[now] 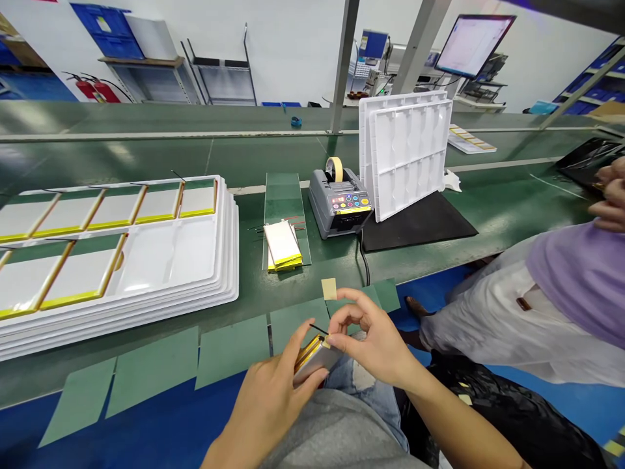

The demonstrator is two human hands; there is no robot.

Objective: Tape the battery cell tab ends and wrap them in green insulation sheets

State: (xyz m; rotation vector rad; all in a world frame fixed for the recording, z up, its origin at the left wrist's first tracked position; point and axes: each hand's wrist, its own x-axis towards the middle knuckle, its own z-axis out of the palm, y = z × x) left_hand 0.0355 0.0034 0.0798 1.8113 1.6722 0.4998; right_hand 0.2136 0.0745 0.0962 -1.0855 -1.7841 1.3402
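Grey cloth over the person's lap [336, 433] lies nearest, and just above it the left hand [266, 407] grips a flat battery pouch [312, 361] between thumb and fingers, clear of the near edge of the green bench [254, 293]. The right hand [375, 342] closes to a narrow pinch at the pouch's end beside a thin black wire [318, 329], though whether it holds anything small there I cannot tell. This looks like close fingertip work on that end, with green sheets [232, 348] along the near edge and a tan square [329, 288] just beyond them.
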